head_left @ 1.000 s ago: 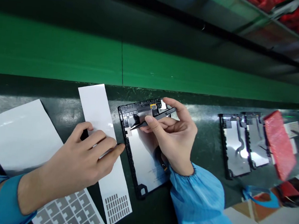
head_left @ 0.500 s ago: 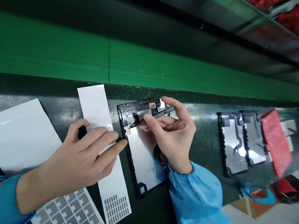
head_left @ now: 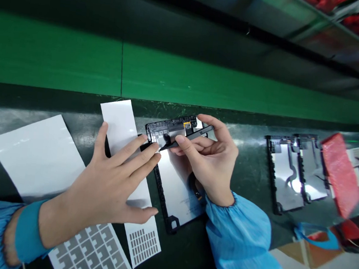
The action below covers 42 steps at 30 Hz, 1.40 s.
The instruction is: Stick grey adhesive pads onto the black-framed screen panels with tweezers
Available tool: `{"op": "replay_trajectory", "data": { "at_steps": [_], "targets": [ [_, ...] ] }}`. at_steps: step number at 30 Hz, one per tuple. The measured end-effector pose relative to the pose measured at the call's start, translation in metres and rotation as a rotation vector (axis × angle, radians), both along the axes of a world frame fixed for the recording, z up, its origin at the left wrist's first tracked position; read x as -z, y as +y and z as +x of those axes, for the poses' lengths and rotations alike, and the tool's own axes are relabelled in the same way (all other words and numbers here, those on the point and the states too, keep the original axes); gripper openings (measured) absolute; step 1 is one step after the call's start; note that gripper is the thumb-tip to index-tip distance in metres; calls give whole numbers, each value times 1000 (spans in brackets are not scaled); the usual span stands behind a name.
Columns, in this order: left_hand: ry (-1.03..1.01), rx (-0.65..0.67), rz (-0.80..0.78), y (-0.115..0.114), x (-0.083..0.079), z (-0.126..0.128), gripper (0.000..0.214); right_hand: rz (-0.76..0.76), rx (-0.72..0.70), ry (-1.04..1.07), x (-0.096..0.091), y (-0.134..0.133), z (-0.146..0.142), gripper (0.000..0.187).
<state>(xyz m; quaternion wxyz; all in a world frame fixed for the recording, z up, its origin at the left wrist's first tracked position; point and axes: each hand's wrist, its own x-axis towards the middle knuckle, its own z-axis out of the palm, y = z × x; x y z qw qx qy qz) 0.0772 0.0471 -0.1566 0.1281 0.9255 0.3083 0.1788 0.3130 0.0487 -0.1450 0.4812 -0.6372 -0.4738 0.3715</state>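
Note:
Black tweezers point(head_left: 194, 135) are pinched in my right hand point(head_left: 213, 158), their tips down at the upper left edge of a device panel point(head_left: 178, 184). This panel has a black frame, a silver back and a dark flex cable, and lies slightly turned on the bench. My left hand point(head_left: 117, 179) has its fingers stretched out, the fingertips meeting the panel's left edge near the tweezer tips. Beneath that hand lies a long white sticker strip point(head_left: 118, 116), with small grey labels at its lower end. Whatever is at the tweezer tips is too small to make out.
A blank white sheet point(head_left: 36, 155) and a sheet of grey cut stickers point(head_left: 94, 250) lie to the left. Two similar panels point(head_left: 289, 177) rest on the right, beside a red packet point(head_left: 341, 173). A green ledge point(head_left: 203, 78) runs along the back.
My left hand has spread its fingers and moved right, onto the panel's edge by the tweezer tips. My right hand keeps the tweezers in nearly the same place. The view has shifted slightly.

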Motion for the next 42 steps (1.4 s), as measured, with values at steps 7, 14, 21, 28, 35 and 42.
{"op": "replay_trajectory", "data": {
  "at_steps": [7,14,21,28,35,42],
  "targets": [
    [-65,-12,14,-7,-8,0,60,31,68,129,7,11,13,63],
    [-31,-5,24,-53,-13,-11,45,74,-165,244,-8,-23,24,41],
    [-65,-11,60,-81,-6,-18,27,50,-522,197,-14,-94,9,27],
    [-83,12,86,-87,-4,-19,19,124,-480,70,2,-113,11,31],
    [-97,15,95,-88,-1,-22,17,116,-484,62,-1,-112,8,29],
    [-117,4,70,-88,2,-20,14,85,-475,64,1,-111,6,24]
  ]
}}
